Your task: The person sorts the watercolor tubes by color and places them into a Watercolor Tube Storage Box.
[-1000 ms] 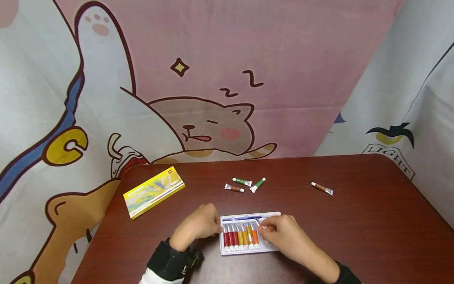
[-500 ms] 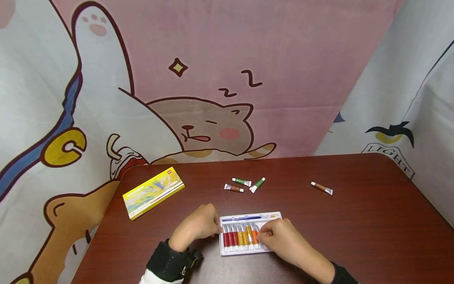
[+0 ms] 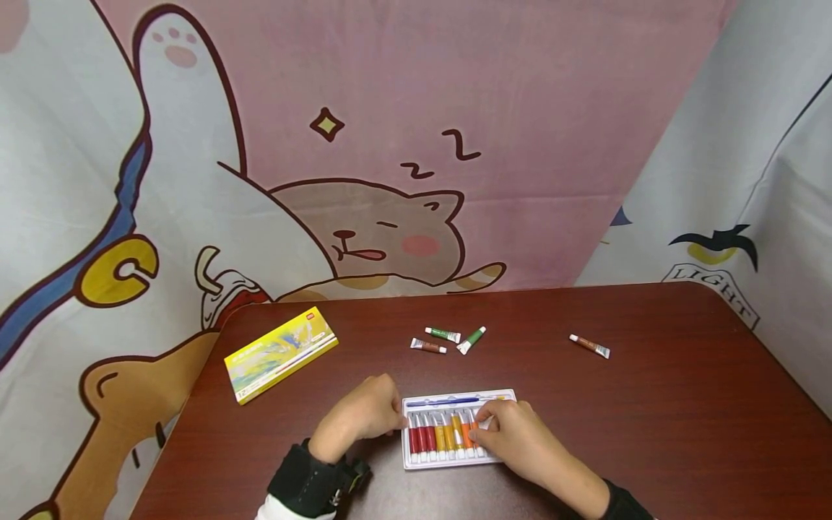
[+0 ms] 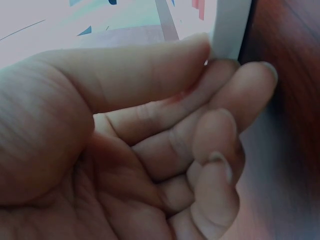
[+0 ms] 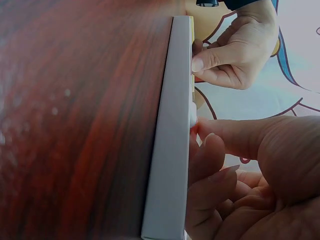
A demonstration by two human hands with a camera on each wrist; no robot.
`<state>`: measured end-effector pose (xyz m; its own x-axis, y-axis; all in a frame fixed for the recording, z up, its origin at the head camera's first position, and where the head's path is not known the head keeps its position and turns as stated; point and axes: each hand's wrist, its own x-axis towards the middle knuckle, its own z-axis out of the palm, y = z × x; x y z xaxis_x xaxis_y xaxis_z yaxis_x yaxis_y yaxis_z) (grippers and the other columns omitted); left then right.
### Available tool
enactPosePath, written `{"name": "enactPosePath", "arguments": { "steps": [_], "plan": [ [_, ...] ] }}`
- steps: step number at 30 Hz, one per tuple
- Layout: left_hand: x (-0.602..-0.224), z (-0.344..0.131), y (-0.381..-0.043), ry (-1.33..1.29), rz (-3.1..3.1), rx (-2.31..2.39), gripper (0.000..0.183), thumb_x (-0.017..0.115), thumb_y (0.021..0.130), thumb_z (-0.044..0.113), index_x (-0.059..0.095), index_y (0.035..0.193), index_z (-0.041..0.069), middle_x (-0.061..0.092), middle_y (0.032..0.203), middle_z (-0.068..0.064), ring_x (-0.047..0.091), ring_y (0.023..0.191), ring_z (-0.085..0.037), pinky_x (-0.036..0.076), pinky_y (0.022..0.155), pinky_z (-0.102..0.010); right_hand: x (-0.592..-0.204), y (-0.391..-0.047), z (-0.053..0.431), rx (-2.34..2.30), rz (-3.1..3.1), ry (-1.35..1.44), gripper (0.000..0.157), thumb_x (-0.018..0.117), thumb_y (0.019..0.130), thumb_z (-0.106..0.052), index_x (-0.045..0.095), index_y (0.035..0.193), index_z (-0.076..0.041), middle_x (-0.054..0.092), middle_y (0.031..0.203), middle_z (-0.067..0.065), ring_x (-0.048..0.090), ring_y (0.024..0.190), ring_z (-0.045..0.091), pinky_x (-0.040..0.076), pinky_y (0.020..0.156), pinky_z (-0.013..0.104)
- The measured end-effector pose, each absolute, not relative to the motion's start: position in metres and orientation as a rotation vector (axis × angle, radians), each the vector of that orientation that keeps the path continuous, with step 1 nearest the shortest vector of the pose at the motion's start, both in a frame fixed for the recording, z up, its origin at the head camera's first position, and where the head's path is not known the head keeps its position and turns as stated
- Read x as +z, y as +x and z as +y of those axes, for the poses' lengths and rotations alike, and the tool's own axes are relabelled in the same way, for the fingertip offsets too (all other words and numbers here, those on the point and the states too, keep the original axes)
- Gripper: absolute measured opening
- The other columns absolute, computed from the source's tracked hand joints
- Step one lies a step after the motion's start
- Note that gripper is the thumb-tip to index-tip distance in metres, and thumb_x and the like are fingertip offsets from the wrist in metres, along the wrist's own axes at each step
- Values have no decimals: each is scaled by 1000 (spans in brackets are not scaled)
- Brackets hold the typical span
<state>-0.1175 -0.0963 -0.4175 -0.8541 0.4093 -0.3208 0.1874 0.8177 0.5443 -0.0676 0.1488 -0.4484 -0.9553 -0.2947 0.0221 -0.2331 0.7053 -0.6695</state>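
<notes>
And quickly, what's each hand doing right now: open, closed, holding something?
Left hand: closed, pinching the edge of the white tray.
Right hand: closed, pinching an orange paint tube in the tray.

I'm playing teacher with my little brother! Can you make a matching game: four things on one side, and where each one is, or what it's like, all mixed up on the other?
Things
1. Yellow box
2. Paintbrush
3. White tray
4. Green tubes

Places and states
A. Lying along the tray's far side
B. Two of them, near a brown tube
C. On the left part of the table
D. Holding a row of tubes

Right pairs: 1-C, 2-A, 3-D, 4-B
</notes>
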Motion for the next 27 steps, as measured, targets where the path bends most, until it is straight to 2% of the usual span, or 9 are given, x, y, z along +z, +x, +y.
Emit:
{"name": "enactPosePath", "arguments": {
  "steps": [6, 12, 27],
  "plan": [
    [-418, -96, -118, 448, 2573, 704, 24, 74, 77, 16, 64, 55, 15, 55, 46, 6, 49, 46, -11, 36, 43, -26, -448, -68, 151, -1090, 2806, -426, 15, 75, 77, -22, 62, 72, -18, 50, 50, -13, 41, 42, 0, 33, 37, 19],
    [-418, -96, -118, 444, 2576, 704, 24, 74, 76, 16, 64, 55, 15, 56, 48, 4, 49, 46, -11, 36, 43, -26, -444, -66, 154, -1050, 2817, -466, 24, 75, 77, -23, 56, 61, -23, 49, 53, -14, 42, 47, 0, 37, 41, 20],
    [-418, -96, -118, 471, 2576, 706, 24, 74, 77, 16, 64, 55, 15, 53, 46, 6, 48, 44, -11, 35, 42, -26, -444, -64, 155, -1017, 2812, -492, 31, 76, 76, -24, 51, 58, -23, 46, 51, -15, 38, 46, -1, 34, 41, 20]
  ]
}}
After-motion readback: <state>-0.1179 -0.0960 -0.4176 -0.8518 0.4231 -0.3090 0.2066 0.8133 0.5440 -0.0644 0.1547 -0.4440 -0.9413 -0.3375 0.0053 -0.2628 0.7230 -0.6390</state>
